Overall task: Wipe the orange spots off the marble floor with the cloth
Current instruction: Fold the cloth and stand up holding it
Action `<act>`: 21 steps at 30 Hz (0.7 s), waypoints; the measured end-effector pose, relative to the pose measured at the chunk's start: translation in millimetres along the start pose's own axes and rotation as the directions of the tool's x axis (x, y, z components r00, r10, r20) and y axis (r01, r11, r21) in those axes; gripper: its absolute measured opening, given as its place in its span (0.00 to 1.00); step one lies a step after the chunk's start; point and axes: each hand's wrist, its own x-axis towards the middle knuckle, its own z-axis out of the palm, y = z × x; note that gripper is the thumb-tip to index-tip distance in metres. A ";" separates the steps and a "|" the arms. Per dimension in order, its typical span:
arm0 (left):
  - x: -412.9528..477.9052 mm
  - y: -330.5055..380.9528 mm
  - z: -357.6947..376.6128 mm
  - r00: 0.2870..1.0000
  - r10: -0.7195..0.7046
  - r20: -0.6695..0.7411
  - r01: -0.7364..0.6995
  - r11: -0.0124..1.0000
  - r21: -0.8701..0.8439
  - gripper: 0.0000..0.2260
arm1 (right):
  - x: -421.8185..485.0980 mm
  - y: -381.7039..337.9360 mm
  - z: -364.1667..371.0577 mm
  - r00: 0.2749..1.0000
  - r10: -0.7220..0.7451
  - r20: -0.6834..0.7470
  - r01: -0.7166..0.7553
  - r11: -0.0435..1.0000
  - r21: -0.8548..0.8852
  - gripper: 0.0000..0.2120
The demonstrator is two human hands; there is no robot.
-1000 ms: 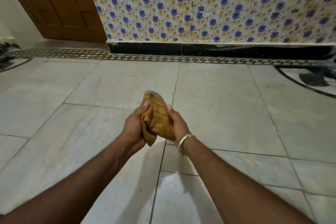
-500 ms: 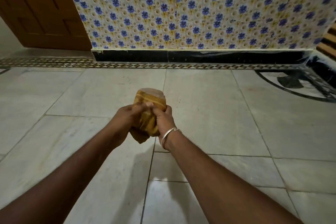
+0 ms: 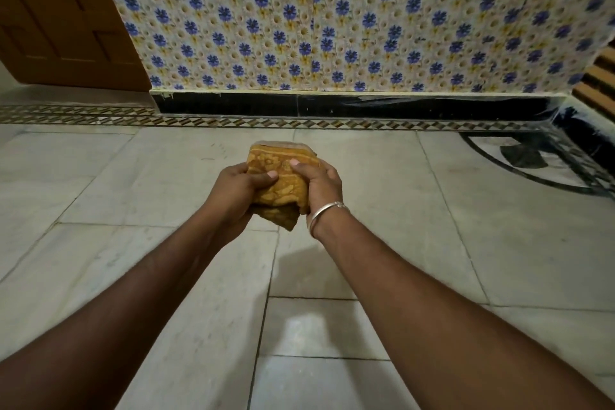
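Both hands hold a folded, bunched yellow-orange cloth (image 3: 283, 183) in the air above the marble floor (image 3: 133, 193), out in front of the person with both arms stretched forward. The left hand (image 3: 238, 191) takes the cloth from its left side, its grip curled round the fabric with the thumb (image 3: 269, 176) laid across the near face. The right hand (image 3: 321, 185) takes it from the right side, its grip likewise closed on the fabric, thumb (image 3: 296, 163) pressed on the top near the upper fold. A silver bangle (image 3: 327, 213) sits on the right wrist, just below the cloth. A loose corner of the cloth hangs down between the two wrists.

The cloth touches nothing but the hands, and its shadow falls on the floor tiles below it. Beyond the cloth runs a patterned border strip (image 3: 299, 124), then a black skirting (image 3: 332, 105), and above that a wall (image 3: 332, 27) of blue-flower tiles. A brown wooden door (image 3: 56, 20) stands beyond and left of the cloth. To the right of the cloth a dark round inlay (image 3: 532, 163) is set into the floor.
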 end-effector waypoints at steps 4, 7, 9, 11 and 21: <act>13.7 45.4 38.7 0.999 0.045 -0.025 -0.046 0.997 -0.058 0.10 | 4.7 -60.9 8.9 0.999 -0.040 -0.029 0.041 0.999 0.030 0.32; 8.2 95.8 67.5 0.998 0.033 -0.051 -0.040 0.989 -0.141 0.13 | -5.6 -119.6 20.8 0.992 -0.093 -0.088 0.100 0.992 0.080 0.31; -0.9 141.7 85.3 0.998 0.029 -0.057 -0.039 0.984 -0.173 0.13 | -23.7 -167.8 32.2 0.986 -0.116 -0.115 0.130 0.984 0.122 0.30; -13.2 193.4 102.4 0.999 0.026 -0.047 -0.034 0.984 -0.175 0.11 | -49.0 -219.2 45.1 0.984 -0.114 -0.136 0.130 0.985 0.116 0.31; -115.8 517.4 150.1 0.998 -0.051 0.034 0.057 0.978 -0.201 0.09 | -215.4 -506.8 151.9 0.977 -0.128 -0.172 0.135 0.990 0.028 0.24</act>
